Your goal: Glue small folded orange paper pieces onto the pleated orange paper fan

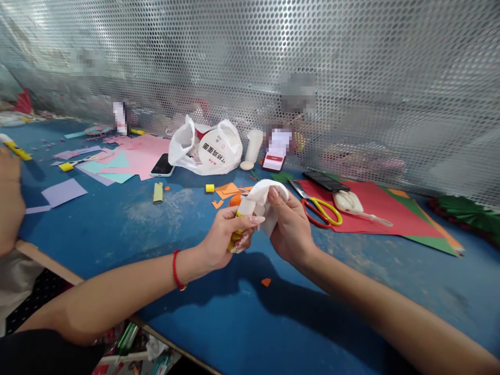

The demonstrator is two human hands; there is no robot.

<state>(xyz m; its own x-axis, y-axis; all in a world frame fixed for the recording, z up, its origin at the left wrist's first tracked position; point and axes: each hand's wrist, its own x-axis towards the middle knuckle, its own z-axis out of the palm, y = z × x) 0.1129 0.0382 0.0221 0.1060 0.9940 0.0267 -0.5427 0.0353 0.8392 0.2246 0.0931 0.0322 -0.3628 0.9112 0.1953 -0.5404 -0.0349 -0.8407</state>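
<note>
Yellow-and-white glue stick (246,207) is in the left hand (228,232), fingers wrapped round it, white end up, tilted a bit, held over the near-middle of the blue surface (219,317). Right hand (291,226) pinches a folded white tissue (265,190) between thumb and fingers, right beside the glue stick's upper end; can't tell if they touch. Red cord bracelet (177,269) on left wrist.

Just behind the hands: small yellow cap (210,188), orange paper pieces (228,190). One orange scrap (266,282) nearer the person. Right of the hands: scissors (322,212), red and yellow handles, blades apart, partly on red paper (375,208); black phone (326,180) and white case with strap (347,201) nearby, green paper (432,240) poking out underneath. Left: pale green lighter (158,192), flat phone (163,165), pink paper (136,151), lilac paper (64,192). Back: white plastic bag (183,148), another phone (276,151) propped near the perforated metal panel (234,57). Another person's arm (8,203) at far left edge.
</note>
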